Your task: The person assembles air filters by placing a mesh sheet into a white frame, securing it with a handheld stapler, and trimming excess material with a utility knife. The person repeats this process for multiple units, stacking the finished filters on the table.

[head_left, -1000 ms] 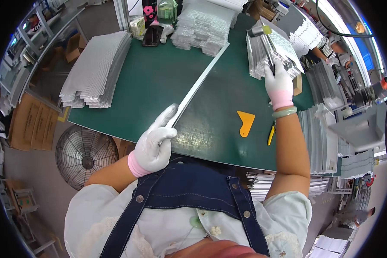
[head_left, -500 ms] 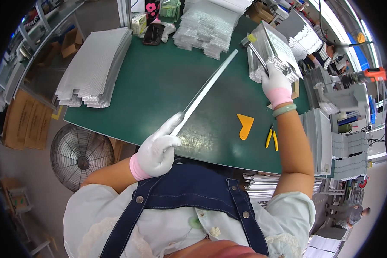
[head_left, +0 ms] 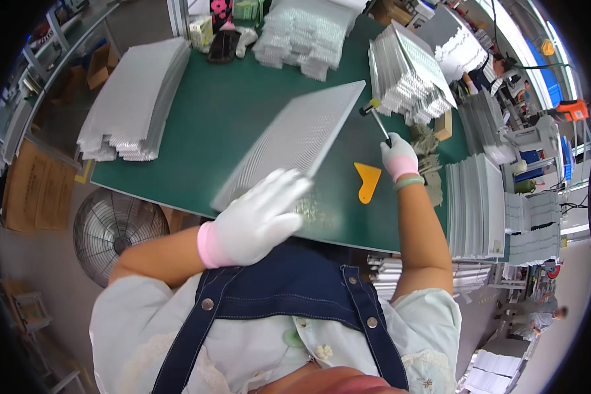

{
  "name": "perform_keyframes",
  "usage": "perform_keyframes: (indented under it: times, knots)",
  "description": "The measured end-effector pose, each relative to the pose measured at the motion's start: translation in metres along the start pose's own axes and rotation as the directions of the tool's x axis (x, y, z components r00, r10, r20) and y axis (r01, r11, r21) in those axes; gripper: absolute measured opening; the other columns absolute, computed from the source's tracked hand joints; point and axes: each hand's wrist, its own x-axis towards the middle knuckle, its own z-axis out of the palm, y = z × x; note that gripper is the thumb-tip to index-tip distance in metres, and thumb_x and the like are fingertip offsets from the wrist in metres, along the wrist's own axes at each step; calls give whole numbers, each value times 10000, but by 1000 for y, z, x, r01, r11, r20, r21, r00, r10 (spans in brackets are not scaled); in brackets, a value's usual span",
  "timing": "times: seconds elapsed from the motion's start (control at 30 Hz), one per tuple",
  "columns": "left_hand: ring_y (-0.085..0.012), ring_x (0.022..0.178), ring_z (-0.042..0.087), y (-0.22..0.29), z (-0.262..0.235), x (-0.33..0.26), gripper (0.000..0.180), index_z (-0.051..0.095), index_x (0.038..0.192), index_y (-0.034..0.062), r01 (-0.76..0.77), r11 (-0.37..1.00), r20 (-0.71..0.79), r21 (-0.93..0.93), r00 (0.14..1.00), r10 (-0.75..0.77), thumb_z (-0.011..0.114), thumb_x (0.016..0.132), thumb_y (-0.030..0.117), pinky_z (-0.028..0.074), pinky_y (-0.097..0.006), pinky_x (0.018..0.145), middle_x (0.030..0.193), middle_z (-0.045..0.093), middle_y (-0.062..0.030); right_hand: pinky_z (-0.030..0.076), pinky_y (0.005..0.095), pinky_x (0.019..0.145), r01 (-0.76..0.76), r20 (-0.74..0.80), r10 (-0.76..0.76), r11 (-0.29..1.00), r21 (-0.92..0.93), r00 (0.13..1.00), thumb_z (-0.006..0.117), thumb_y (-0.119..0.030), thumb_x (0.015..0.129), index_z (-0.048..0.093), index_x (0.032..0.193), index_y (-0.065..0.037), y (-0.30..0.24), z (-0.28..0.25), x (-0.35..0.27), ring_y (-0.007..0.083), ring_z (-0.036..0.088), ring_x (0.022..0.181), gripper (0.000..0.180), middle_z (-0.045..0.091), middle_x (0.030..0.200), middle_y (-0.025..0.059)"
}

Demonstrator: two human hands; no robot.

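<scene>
Holding perforated grey panel [head_left: 294,141], left hand [head_left: 259,217], right hand [head_left: 398,157] gripping tool [head_left: 376,121]

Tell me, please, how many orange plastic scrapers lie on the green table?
1. The orange scraper lies on the green table, just left of the right hand; others may be hidden behind the stacks.

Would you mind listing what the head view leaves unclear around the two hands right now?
- Near corner of the perforated panel: hidden under the left hand.
- Right hand grip on the hammer: too small.
- Small parts beside the left hand: blurred.
</scene>
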Motion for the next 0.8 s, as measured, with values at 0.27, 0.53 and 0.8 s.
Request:
perform_keyframes:
  times: [0.27,0.53,0.8]
  knots:
    - [-462,1277,449,-8,64,24,558,489,1327,-27,193,956,199,-220,969,-149,663,835,168,344,-513,1104,1361,490,-277,520,408,888,175,-282,-68,912,372,957,612,-268,913,629,1229,-42,33,34,-74,364,669,968,389,698,1012,201]
    - [-306,1060,648,-44,53,-70,615,473,1333,-104,929,334,179,-159,360,-916,633,915,318,501,-375,945,1189,623,-248,538,310,777,-562,674,-247,398,725,696,571,-344,988,570,1217,57,-2,45,-234,183,659,868,462,679,999,135]
    - [-259,1092,656,-31,58,-3,473,521,1294,-90,420,-494,646,-761,558,-521,496,1020,295,522,-377,960,1188,657,-191,483,432,993,-200,-1,-310,-616,762,951,672,-459,909,326,1473,-16,-2,6,-227,280,565,1206,796,528,1355,189]
